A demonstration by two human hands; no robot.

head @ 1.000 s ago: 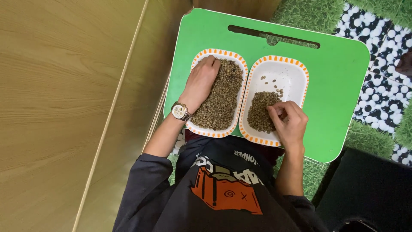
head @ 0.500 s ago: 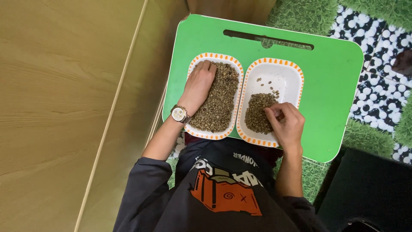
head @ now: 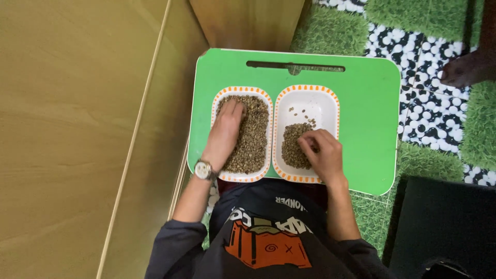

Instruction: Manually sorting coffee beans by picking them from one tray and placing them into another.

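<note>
My left hand lay spread flat on the small, light, loose beans filling the left tray, while my right hand pinched a few slippery ones from the right tray's heap.

- The whole scene sits smaller and lower in the head view than a second ago: the green tray now shows all four corners, with more wooden panel above it.
- More of the pebble-and-grass mat shows to the right, and a bare foot now shows at the upper right edge.
- The left hand lies flatter on the beans in the left dish, fingertips further from its far rim.
- The right hand has its fingers bunched more tightly over the bean heap in the right dish.
</note>
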